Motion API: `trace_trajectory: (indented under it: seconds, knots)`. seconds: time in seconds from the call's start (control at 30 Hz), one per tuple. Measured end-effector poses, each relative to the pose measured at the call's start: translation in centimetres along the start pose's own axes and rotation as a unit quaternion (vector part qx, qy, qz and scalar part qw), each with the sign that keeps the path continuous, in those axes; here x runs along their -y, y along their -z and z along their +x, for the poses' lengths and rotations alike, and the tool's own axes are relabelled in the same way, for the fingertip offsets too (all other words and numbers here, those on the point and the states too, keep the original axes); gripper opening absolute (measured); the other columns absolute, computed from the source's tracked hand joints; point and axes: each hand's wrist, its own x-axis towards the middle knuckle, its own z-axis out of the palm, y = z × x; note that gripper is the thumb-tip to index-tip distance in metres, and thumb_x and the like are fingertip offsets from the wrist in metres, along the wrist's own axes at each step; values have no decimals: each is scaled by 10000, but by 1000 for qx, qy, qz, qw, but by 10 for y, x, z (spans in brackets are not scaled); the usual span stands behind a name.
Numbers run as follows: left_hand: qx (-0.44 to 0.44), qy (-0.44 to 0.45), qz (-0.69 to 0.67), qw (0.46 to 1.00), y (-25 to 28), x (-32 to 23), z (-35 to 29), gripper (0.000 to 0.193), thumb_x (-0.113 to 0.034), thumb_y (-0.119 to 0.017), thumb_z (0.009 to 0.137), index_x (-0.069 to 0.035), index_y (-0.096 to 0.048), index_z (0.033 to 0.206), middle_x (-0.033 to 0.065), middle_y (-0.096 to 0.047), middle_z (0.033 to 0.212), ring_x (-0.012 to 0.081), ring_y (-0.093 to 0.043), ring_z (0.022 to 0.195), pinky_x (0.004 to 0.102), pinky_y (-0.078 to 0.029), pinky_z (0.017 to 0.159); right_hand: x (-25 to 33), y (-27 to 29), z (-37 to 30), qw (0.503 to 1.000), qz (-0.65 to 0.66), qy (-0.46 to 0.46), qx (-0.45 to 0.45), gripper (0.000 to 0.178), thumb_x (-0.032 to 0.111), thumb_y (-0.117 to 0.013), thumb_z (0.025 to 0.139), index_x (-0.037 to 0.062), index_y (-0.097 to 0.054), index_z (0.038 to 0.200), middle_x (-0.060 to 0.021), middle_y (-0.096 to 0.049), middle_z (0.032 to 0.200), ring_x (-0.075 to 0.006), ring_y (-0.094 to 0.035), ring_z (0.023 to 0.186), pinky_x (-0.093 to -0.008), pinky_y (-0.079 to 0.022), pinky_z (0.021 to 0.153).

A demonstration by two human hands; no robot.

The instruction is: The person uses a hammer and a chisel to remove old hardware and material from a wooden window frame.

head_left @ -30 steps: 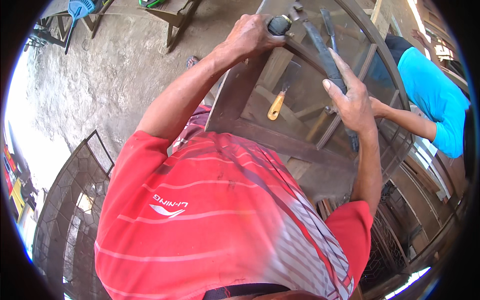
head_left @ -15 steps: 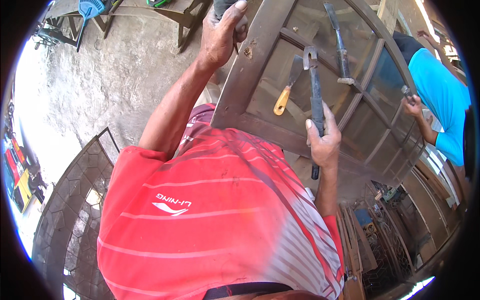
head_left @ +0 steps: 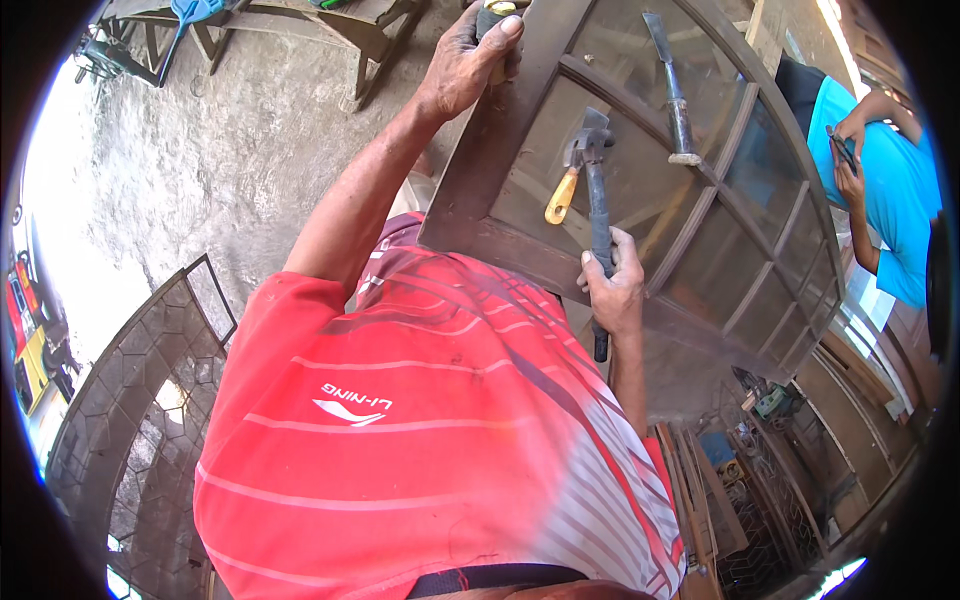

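Observation:
My left hand (head_left: 470, 62) is closed round the dark handle of a chisel (head_left: 497, 14), upright over the near-left rail of a brown wooden door (head_left: 515, 250) with glass panes. The chisel's blade is hidden behind the hand. In my right hand (head_left: 615, 285) is a hammer (head_left: 600, 210), gripped low on its dark handle, its metal head above the glass. Partly behind that head lies a putty knife (head_left: 561, 198) with a yellow handle. Farther right, another chisel (head_left: 678, 115) rests on the door, its long blade pointing away from me.
A co-worker in a blue shirt (head_left: 890, 170) stands beyond the door's right edge, both hands on a small dark object (head_left: 842, 150). A wooden bench (head_left: 320, 25) stands at the far left. Metal grille panels (head_left: 110, 400) lean at the lower left; wood strips (head_left: 690, 490) lie lower right.
The hammer has shifted left, its head now over the putty knife's blade. My left hand has moved slightly right and lower with the chisel. The co-worker's hands have come together.

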Motion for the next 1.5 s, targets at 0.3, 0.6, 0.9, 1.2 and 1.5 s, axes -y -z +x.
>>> trace_trajectory:
  seconds: [0.3, 0.6, 0.9, 1.2, 1.5]
  knots:
    - [-83, -10, -4, 996, -12, 29, 0, 229, -213, -811, 952, -44, -672, 1018, -21, -647, 790, 64, -595, 685, 257, -506, 608, 75, -5, 24, 988, -39, 149, 19, 389, 37, -652, 975, -20, -574, 1352, -44, -658, 892, -96, -623, 774, -294, -517, 685]
    - [18, -29, 89, 995, -11, 7, -1, 233, -201, -837, 921, -69, -664, 1003, -66, -625, 853, 31, -536, 790, 242, -473, 708, 148, -15, 62, 877, -230, 417, -62, 535, 56, -671, 1005, 5, -490, 1507, -211, -733, 1014, -279, -741, 791, -390, -592, 736]
    - [13, -12, 144, 989, -25, -5, 4, 238, -142, -812, 922, -62, -594, 972, -55, -560, 837, 50, -487, 781, 247, -447, 685, 173, 17, 80, 847, -196, 472, -149, 607, 107, -704, 980, -40, -471, 1521, -282, -687, 1227, -419, -718, 1090, -443, -563, 917]
    - [12, 22, 159, 987, -17, 17, 1, 221, -88, -766, 916, -36, -637, 1089, -18, -632, 931, 92, -529, 798, 282, -494, 772, 167, 33, 69, 902, -274, 327, 60, 724, 95, -705, 970, 19, -362, 1603, -279, -686, 1238, -436, -710, 1072, -470, -588, 883]
    - [17, 37, 97, 994, -17, 13, 3, 235, -105, -764, 939, -101, -530, 913, -71, -514, 780, 49, -452, 686, 250, -415, 603, 146, 25, 55, 943, -90, 318, -26, 550, 143, -678, 999, 48, -475, 1501, -263, -713, 1073, -452, -720, 955, -497, -567, 789]
